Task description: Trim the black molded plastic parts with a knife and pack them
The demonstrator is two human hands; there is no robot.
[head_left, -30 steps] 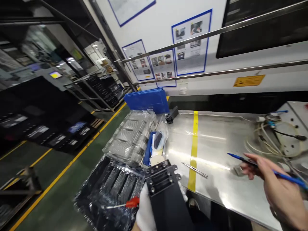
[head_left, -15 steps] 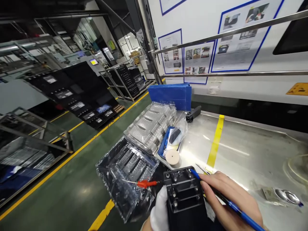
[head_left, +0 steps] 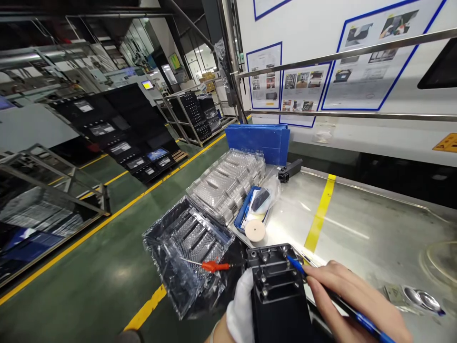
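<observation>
My left hand [head_left: 242, 305], in a white glove, is closed on the left side of a black plastic housing [head_left: 282, 317]. Ribbed slots and several round screw posts show at its far end. Bare-fingered, my right hand [head_left: 352, 297] grips a blue pen-like tool [head_left: 364, 321] with a dark middle section. Its blue tip [head_left: 293, 262] meets the housing near the upper right post; whether it touches cannot be told. A thin metal pointed tool [head_left: 307, 258] shows just behind my right fingers. Left of the housing lies a tool with a red handle [head_left: 214, 266] and thin metal shaft.
A black tray lined with plastic film [head_left: 160, 267] stands at the left, beside a transparent moulded tray [head_left: 224, 178]. Behind are a blue box [head_left: 241, 216], a beige disc [head_left: 254, 230], blue boards [head_left: 257, 143] and a black part [head_left: 291, 170]. A metal bench [head_left: 357, 205] extends right.
The head view has shifted slightly, moving the background to the right. The housing and both hands sit a little further right in the picture; both grips are unchanged.
</observation>
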